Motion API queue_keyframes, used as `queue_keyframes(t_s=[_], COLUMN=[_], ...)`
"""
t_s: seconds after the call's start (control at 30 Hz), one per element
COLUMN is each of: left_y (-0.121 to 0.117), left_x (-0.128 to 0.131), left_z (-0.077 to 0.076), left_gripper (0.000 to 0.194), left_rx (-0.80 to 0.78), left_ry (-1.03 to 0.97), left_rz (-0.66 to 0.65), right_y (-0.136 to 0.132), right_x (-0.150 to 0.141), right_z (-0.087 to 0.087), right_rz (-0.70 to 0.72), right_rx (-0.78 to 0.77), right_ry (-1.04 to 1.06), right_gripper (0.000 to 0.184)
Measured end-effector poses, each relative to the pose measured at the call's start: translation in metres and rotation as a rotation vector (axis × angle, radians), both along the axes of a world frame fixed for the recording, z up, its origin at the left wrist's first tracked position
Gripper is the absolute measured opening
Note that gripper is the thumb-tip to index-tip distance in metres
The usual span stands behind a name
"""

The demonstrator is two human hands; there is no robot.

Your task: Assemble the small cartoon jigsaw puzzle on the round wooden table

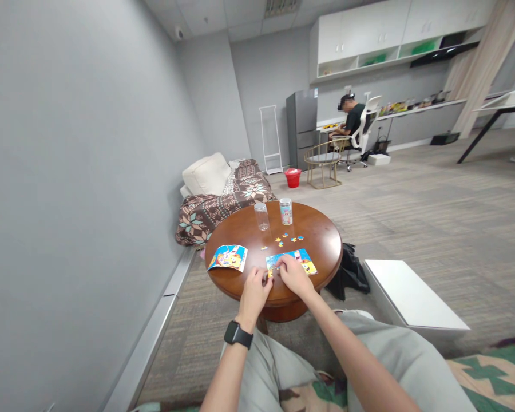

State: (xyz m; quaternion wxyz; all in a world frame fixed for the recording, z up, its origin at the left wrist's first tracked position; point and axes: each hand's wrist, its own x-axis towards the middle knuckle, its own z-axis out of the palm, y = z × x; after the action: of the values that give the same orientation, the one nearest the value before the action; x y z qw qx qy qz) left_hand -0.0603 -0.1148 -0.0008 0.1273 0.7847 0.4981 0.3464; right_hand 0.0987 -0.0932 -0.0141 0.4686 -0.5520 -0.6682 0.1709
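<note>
A round wooden table (321, 243) stands in front of me. On its near side lies a partly assembled blue and yellow cartoon jigsaw puzzle (292, 261). My right hand (294, 276) rests its fingertips on the puzzle's near edge. My left hand (254, 292), with a black smartwatch (238, 335) on the wrist, reaches the puzzle's near left corner. Its fingertips are close to a small yellow bit, perhaps a piece. A printed picture card (227, 258) lies to the left. Several loose jigsaw pieces (286, 238) lie beyond the puzzle.
A clear plastic jar (261, 216) and a printed can (285, 211) stand at the table's far side. A sofa with a patterned blanket (223, 203) lies beyond, with a grey wall at left. A white box (407, 294) and black bag (347, 272) sit at right. A person works at a far desk (339, 129).
</note>
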Motion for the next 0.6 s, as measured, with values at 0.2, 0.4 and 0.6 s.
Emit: queue_keyframes(t_s=[0.2, 0.4, 0.6], left_y=[0.0, -0.001, 0.0], left_x=[-0.001, -0.001, -0.001], left_z=[0.002, 0.003, 0.004], left_gripper=[0.015, 0.014, 0.012], left_rx=[-0.012, -0.013, -0.001], left_ry=[-0.018, -0.029, -0.064], left_rz=[-0.025, -0.014, -0.009], right_y=[-0.002, -0.005, -0.007], right_x=[0.001, 0.0, -0.001], right_z=[0.002, 0.006, 0.01], right_rz=[-0.004, -0.004, -0.015], right_rx=[0.027, 0.004, -0.036], right_ry=[0.041, 0.064, 0.061], right_gripper=[0.026, 0.027, 0.027])
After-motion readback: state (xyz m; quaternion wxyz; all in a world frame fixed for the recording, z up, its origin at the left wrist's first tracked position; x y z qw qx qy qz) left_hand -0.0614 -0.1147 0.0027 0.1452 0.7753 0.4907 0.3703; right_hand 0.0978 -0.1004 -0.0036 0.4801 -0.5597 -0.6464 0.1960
